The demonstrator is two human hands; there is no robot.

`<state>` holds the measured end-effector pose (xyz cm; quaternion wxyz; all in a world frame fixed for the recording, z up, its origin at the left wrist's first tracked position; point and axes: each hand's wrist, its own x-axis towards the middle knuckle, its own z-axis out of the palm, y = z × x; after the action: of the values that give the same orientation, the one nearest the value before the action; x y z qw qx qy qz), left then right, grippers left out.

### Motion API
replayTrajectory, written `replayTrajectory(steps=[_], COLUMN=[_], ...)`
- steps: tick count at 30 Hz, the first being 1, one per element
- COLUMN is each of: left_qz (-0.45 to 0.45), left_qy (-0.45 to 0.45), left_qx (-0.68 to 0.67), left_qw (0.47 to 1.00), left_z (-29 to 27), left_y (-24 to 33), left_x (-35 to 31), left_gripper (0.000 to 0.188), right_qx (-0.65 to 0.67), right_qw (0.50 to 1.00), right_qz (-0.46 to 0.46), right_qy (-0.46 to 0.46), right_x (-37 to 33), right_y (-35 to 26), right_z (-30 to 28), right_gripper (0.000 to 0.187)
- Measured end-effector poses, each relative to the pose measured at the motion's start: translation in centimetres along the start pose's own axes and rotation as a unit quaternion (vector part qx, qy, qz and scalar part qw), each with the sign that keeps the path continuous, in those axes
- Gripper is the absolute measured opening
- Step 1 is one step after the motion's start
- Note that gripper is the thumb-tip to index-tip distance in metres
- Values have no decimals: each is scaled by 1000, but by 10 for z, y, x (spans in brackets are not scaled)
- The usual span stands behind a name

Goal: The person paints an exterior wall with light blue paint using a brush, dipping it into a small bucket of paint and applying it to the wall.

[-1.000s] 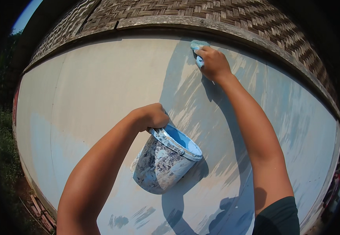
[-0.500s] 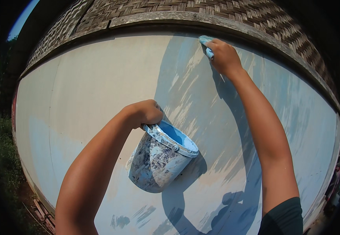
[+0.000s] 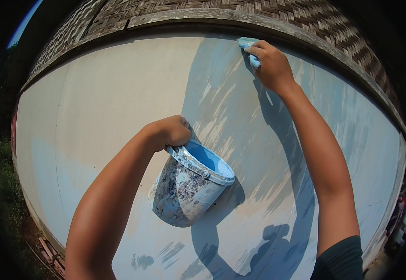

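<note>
The person has two hands in view: one left hand (image 3: 175, 131) and one right hand (image 3: 274, 66). There is one bucket (image 3: 189, 191), one paint applicator (image 3: 246, 42), one wall (image 3: 114, 98), one sleeve (image 3: 339, 259), plus two forearms (image 3: 107, 196). The wooden sticks (image 3: 50, 254) number several, too small and crowded to count exactly.

Paint bucket (image 3: 189, 189): round, outer wall thickly crusted in white, grey, dark and pale-blue splashes; round lug on the rim; interior coated blue. Held tilted, mouth toward upper right, in front of the panel's lower middle.

Paint applicator (image 3: 246, 42): pale blue-green, paint-smeared, exact type unclear; held at the panel's top edge, right of centre.

Wall panel (image 3: 119, 86): upright, cream, bare at upper left; streaky blue coat at right, patches below.
</note>
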<state>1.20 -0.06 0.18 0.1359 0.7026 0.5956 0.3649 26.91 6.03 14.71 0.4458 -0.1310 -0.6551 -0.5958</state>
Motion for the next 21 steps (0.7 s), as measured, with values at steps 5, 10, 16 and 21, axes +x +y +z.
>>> replayTrajectory(steps=[5, 10, 16, 21], left_qz=[-27, -66, -42, -31], left_qy=[-7, -9, -3, 5], left_qx=[24, 47, 22, 26], left_qw=[999, 997, 999, 999], left_z=[-2, -4, 1, 1], left_y=[4, 5, 7, 6], left_x=[-3, -1, 5, -2], left_gripper=[83, 85, 85, 84], right_qx=[42, 208, 114, 95], right_qw=[999, 960, 993, 986], right_qz=[-18, -52, 1, -64], right_qy=[-26, -180, 39, -119], right_x=[-54, -57, -10, -37], right_y=[-34, -89, -34, -81], right_z=[18, -22, 18, 32], right_gripper=[48, 39, 39, 44])
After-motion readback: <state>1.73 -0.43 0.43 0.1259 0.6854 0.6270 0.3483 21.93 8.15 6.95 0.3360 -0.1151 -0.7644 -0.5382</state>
